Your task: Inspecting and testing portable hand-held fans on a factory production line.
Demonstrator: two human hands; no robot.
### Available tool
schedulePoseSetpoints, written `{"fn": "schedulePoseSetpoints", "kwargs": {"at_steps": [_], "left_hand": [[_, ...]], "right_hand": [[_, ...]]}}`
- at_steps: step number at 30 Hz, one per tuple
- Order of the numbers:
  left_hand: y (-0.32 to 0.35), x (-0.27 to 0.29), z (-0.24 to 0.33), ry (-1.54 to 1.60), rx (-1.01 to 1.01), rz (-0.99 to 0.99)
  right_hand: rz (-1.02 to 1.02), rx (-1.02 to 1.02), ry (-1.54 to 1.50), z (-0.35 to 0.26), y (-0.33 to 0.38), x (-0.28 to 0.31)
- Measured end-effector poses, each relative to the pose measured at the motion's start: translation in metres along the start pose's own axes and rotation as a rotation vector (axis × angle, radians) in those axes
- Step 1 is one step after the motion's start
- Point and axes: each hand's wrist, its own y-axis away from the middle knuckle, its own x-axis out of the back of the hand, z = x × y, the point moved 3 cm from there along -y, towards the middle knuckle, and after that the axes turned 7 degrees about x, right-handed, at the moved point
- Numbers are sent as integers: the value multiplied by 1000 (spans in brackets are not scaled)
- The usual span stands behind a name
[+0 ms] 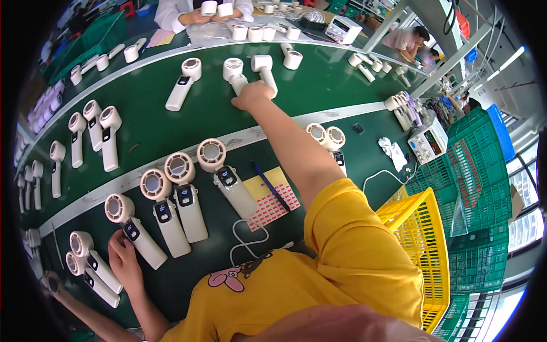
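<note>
Reaching far forward across the green desk (pixel 319 91), the right hand (pixel 250 94) closes on the handle of a white fan (pixel 235 73), with a second fan (pixel 264 69) just beside it on the right. The left hand (pixel 122 259) rests low and near the body, fingers curled loosely against the handle of another fan (pixel 134 231) with a dark panel; I cannot tell whether it grips. More fans lie in a row to the right of that hand. A red-and-yellow sticker sheet (pixel 272 196) with a blue pen (pixel 272 186) lies between the hands. A yellow basket (pixel 419 228) stands well right of the right arm.
</note>
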Motion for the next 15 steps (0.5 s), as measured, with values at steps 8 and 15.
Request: {"fn": "schedulePoseSetpoints", "kwargs": {"at_steps": [8,15], "left_hand": [[10,7,9,-25,-53,80],[8,21,15,-15,-193,357]], "right_hand": [[114,-100,-131,64,-21,-4],[319,-180,-534,40,31,9]]}}
